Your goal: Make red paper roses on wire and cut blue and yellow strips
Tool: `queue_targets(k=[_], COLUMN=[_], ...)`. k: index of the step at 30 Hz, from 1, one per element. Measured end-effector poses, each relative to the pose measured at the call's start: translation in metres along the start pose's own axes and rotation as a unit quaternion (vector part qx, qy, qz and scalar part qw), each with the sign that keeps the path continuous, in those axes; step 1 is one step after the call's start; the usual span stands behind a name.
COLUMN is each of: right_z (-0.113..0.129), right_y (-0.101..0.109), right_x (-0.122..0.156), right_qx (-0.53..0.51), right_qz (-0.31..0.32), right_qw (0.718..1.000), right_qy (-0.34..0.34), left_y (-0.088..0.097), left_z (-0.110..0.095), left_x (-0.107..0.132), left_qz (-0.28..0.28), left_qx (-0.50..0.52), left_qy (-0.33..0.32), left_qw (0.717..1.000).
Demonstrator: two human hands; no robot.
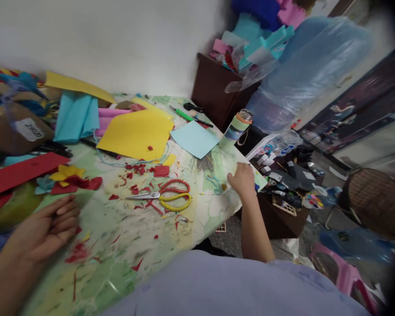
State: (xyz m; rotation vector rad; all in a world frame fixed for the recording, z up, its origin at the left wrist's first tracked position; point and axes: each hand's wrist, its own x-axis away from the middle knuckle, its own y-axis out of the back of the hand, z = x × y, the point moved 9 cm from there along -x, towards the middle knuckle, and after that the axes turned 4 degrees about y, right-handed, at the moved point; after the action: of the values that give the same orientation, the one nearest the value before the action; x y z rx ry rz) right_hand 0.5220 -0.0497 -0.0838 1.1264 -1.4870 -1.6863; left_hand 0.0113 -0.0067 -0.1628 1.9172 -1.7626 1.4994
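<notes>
Red paper point(23, 174) lies light and soft near the open left hand point(41, 230); pinch its edge. The right hand point(242, 181) curls at the table point(118, 232) corner, but I cannot tell if it holds anything.

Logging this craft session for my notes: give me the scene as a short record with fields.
left hand: open, resting on the marbled table cover, near red paper scraps
right hand: at the table's far corner; whether it holds anything is unclear
between hands: scissors with red and yellow handles
also on table: yellow card, light-blue paper square, water bottle
</notes>
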Motion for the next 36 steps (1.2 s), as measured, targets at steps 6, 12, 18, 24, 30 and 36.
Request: queue_targets(k=[6,12,18,24,30,36], right_z=[0.2,0.242,0.238,0.225,0.236,0.265], right_y=[0.004,-0.013,-0.015,-0.003,-0.034,-0.018], right_x=[0.079,0.1,0.085,0.084,0.11,0.138], right_qx=[-0.138,-0.096,-0.145,-0.318,-0.534,-0.468], right_qz=[0.085,0.148,0.186,0.166,0.356,0.373], right_qw=[0.908,0.891,0.886,0.877,0.744,0.753], right_qy=[0.387,0.419,0.4,0.319,0.187,0.272], left_y=[0.002,-0.005,-0.011,-0.013,-0.015,-0.015], left_z=[-0.023,-0.014,-0.001,0.002,0.003,0.003], left_x=[-0.009,0.003,-0.001,0.0,0.003,0.003], left_qz=[0.044,0.034,0.015,0.008,0.009,0.009], left_qx=[0.046,0.05,0.055,0.06,0.055,0.047], left_qy=[-0.044,-0.001,0.006,-0.004,-0.019,-0.023], left_qw=[0.997,0.998,0.998,0.998,0.998,0.999])
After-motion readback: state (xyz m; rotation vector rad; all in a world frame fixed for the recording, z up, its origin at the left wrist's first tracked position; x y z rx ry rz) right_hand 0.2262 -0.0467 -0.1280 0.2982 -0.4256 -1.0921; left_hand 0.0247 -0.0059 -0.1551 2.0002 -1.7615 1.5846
